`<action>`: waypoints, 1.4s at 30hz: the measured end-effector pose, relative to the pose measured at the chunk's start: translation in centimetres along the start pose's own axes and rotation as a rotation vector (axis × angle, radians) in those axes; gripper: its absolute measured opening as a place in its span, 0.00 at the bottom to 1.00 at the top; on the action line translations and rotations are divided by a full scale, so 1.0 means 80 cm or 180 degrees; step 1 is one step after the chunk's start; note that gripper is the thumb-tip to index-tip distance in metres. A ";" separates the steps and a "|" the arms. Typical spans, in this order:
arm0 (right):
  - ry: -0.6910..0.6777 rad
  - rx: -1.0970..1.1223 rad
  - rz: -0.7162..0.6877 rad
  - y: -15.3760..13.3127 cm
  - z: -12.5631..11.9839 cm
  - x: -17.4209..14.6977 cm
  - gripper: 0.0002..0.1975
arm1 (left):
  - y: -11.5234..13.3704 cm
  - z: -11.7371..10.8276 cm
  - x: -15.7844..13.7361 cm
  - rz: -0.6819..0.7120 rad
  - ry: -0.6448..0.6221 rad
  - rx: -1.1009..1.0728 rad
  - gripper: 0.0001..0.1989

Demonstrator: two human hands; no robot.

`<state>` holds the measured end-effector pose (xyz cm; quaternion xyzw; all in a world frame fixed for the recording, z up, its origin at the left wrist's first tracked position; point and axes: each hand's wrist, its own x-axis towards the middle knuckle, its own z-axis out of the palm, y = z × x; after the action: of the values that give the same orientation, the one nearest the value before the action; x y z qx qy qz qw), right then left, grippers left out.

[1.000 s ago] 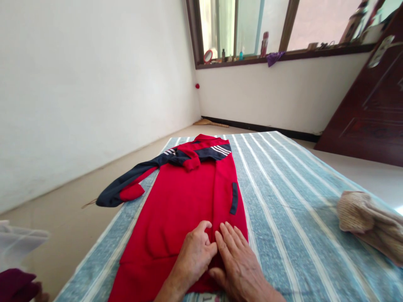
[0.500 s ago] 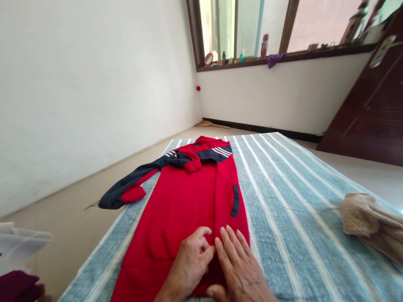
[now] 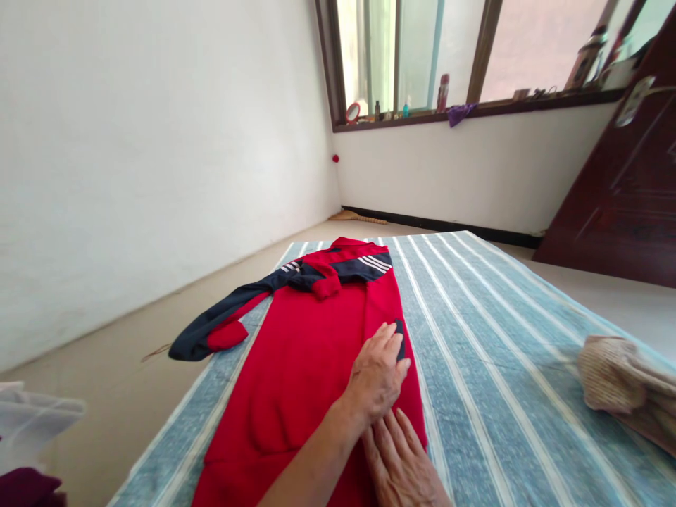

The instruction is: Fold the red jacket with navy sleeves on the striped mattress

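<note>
A red jacket with a navy band and white stripes across the shoulders lies spread lengthwise on a striped blue bedspread. One navy sleeve stretches out to the left past the bed's edge. My left hand rests on the jacket's right side, its bent fingers apart and partly covering the navy pocket trim. Just below it, my right hand lies flat with fingers extended along the folded-in right edge. The jacket's near end runs out of the frame.
A beige knitted garment lies at the bed's right. White translucent material and dark maroon cloth are at lower left. A brush or broom lies by the far wall. Bottles and a purple cloth line the windowsill; a dark red door stands right.
My left hand has moved up and right, from the jacket's middle onto the pocket trim, crossing above my right hand. The right hand has slid slightly lower. The view has tilted a little.
</note>
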<state>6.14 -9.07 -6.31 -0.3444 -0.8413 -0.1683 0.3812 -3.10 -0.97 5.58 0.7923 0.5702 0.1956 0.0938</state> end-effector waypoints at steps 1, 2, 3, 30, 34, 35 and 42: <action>0.0090 -0.0028 0.0009 0.000 0.004 0.000 0.22 | 0.001 0.007 0.014 -0.0064 -0.0216 0.0150 0.25; 0.0186 -0.0054 0.0012 0.001 0.007 -0.001 0.20 | 0.000 0.013 0.027 -0.0127 -0.0393 0.0267 0.28; 0.0283 -0.0075 0.0005 0.001 0.011 -0.001 0.19 | -0.002 0.020 0.036 -0.0178 -0.0530 0.0353 0.31; -0.0026 -0.0084 0.0136 -0.013 0.012 -0.006 0.20 | -0.045 0.059 0.070 -0.0661 -0.0726 0.0896 0.36; -0.0036 -0.0068 0.0163 -0.011 0.007 -0.002 0.19 | -0.044 0.060 0.069 -0.0654 -0.0711 0.0893 0.37; -0.0027 -0.0063 0.0176 -0.010 0.005 0.000 0.19 | -0.044 0.060 0.069 -0.0653 -0.0703 0.0902 0.37; -0.0084 -0.0022 0.0224 -0.008 0.000 0.003 0.20 | -0.050 0.067 0.068 -0.0606 -0.0594 0.0919 0.38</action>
<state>5.62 -9.42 -6.13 -0.3773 -0.8330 -0.1532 0.3745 -2.84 5.90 0.34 0.7547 0.6536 0.0278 0.0497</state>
